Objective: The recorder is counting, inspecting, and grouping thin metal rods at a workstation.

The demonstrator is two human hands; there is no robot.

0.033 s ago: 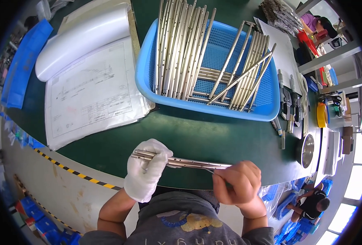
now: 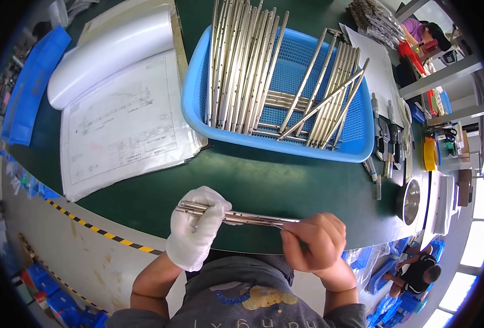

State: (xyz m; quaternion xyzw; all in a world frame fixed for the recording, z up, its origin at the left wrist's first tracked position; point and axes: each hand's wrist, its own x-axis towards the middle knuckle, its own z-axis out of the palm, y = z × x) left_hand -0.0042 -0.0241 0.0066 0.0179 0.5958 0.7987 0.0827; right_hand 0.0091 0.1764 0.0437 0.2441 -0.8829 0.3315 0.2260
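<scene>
My left hand (image 2: 194, 227), in a white glove, is closed around a small bundle of slim silvery metal rods (image 2: 247, 218) with small holes along them. The bundle lies crosswise over the near edge of the green table, pointing right. At its right end is my bare right hand (image 2: 317, 240), fingers pinched together. A thin sliver shows at those fingertips against the rods; what it is cannot be made out. The hand hides the rods' far end.
Beyond my hands stands a blue plastic basket (image 2: 277, 146) holding many similar rods. An open binder of drawings (image 2: 127, 126) lies to the left. Hand tools (image 2: 389, 136) and a metal bowl (image 2: 411, 201) are at the right. Two other people sit farther off to the right.
My right hand has shifted slightly left along the rods. My left hand and the bundle look unmoved.
</scene>
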